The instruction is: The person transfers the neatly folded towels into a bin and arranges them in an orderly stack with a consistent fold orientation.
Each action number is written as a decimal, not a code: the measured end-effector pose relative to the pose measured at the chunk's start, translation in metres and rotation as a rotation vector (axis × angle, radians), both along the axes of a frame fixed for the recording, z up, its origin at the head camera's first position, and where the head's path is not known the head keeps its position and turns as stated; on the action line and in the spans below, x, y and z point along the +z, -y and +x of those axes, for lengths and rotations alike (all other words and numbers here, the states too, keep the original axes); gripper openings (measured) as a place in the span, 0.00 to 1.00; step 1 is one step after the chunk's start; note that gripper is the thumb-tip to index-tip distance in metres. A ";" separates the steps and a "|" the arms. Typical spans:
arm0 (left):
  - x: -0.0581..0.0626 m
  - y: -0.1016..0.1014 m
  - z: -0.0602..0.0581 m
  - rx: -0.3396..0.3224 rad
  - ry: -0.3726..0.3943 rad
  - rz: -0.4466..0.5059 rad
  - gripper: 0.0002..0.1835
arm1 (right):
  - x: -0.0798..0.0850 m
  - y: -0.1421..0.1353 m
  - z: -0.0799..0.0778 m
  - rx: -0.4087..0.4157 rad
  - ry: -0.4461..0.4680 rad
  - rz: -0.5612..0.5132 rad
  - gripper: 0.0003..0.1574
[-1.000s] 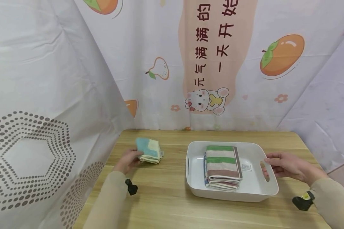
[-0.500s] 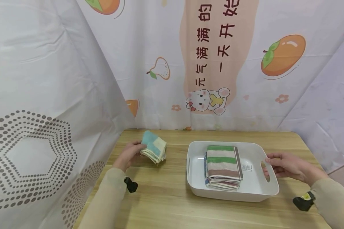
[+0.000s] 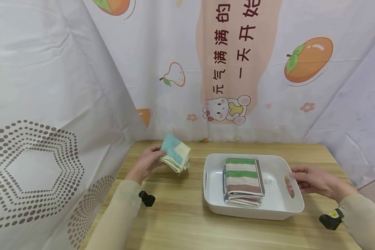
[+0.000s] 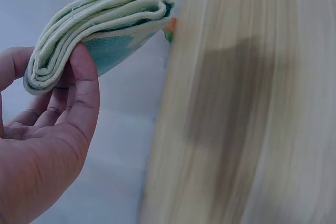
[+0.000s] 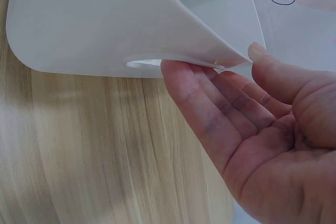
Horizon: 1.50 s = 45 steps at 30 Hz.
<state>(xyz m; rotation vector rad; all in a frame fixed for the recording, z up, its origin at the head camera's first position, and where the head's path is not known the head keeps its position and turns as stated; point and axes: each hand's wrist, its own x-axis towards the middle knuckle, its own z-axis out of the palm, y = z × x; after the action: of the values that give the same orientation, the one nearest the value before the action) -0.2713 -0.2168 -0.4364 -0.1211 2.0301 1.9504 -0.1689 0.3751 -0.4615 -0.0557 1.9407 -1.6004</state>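
Observation:
My left hand (image 3: 148, 160) pinches a folded blue and pale-yellow towel (image 3: 176, 152) by its left edge, thumb on one side and fingers on the other. In the left wrist view the towel (image 4: 100, 30) shows several folded layers, held above the wooden table. My right hand (image 3: 312, 181) holds the right end of a white plastic basin (image 3: 247, 212). In the right wrist view its fingers (image 5: 202, 98) go into the handle slot, with the thumb at the rim. Inside the basin lies a folded striped towel (image 3: 242, 177) in green, white and brown, on top of other folded cloth with blue edges.
The wooden table (image 3: 175, 222) meets a printed curtain (image 3: 172, 114) along its back edge. Another curtain (image 3: 50, 104) hangs close by on the left. A white label (image 3: 269, 182) is stuck inside the basin. Black wrist cameras sit on both sleeves.
My left hand has lifted the blue and yellow towel off the table and carried it right and toward the back, tilting it. The right hand and basin have stayed in place.

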 end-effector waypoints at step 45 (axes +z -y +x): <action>0.043 -0.076 0.017 -0.147 -0.071 0.244 0.27 | 0.004 0.005 0.004 -0.035 -0.030 0.037 0.27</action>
<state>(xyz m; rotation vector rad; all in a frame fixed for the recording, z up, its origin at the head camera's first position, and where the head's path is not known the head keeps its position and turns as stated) -0.2544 -0.1411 -0.3931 0.1521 1.7684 2.1142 -0.1653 0.3702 -0.4577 -0.0307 2.0043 -1.5942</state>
